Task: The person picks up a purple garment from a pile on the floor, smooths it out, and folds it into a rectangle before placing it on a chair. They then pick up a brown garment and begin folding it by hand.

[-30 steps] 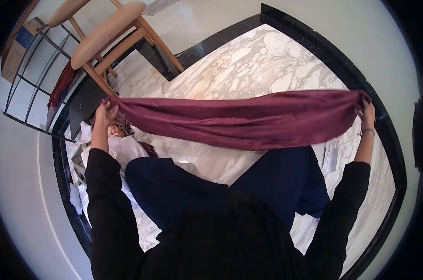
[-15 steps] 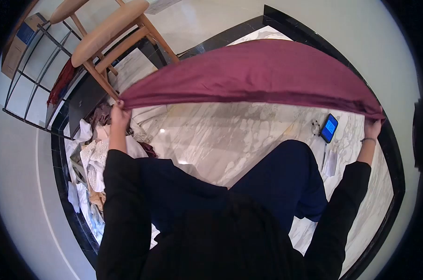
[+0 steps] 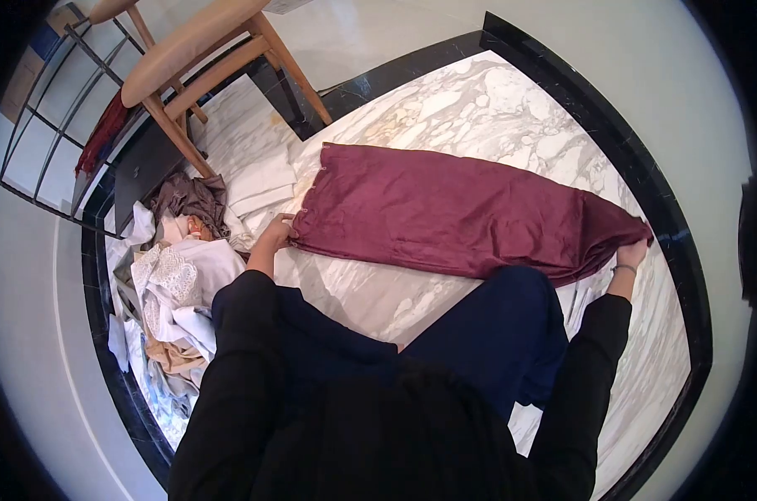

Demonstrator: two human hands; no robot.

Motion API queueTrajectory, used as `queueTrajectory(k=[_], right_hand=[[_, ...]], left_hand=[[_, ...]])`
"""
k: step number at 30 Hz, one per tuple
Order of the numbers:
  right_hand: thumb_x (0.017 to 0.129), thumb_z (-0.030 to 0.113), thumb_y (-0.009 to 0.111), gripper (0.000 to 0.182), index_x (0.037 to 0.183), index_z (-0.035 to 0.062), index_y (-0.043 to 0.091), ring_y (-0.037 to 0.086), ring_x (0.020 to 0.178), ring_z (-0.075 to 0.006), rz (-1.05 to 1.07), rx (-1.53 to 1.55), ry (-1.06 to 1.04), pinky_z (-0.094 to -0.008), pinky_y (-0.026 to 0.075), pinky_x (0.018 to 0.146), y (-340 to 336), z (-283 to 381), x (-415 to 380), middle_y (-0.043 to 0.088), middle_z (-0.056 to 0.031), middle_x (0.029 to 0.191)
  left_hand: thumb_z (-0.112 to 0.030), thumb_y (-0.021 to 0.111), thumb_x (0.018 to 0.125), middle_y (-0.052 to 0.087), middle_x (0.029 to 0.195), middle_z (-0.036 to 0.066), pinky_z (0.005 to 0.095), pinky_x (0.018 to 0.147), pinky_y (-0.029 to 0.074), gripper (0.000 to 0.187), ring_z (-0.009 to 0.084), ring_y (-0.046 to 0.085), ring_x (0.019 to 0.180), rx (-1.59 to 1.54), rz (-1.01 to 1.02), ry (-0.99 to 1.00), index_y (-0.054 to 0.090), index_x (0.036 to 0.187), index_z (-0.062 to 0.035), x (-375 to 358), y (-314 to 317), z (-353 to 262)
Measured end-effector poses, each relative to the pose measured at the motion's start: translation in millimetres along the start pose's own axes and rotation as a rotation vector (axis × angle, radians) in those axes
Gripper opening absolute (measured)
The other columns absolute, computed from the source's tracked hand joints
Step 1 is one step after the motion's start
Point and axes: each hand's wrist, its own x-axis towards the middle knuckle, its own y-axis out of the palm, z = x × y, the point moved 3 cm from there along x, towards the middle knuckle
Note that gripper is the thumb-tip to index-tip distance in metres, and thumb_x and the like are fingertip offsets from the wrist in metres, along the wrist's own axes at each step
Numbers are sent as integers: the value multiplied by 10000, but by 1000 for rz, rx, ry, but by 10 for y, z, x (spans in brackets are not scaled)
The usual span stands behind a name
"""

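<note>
The maroon cloth [image 3: 453, 213] is spread flat on the marble floor [image 3: 495, 108], and its near-left corner is pinched in the closed fingers of the left hand [image 3: 274, 236]; its bunched right end is gripped by the right hand [image 3: 631, 253], fingers curled shut around the fabric. The cloth is stretched between the two hands, just ahead of the knees; a heap of pale garments [image 3: 174, 284] is seen beside the left hand, under a wooden chair [image 3: 203, 50]; no writing can be read.

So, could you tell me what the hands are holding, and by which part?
The maroon cloth, by its near edge: left hand and right hand at opposite ends.
</note>
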Motion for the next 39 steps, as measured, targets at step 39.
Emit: queueTrajectory(k=[39], right_hand=[[785,207,710,530,1288,226,543,351,1330,-375,748,-1706,-257,-522,334,1076,2338,-2478,-2573,441,-104,1416]], left_hand=[[-222,732,809,704,954,133,348,707,556,367,238,695,828,61,189,104,663,1061,36,-227,1033,-230]])
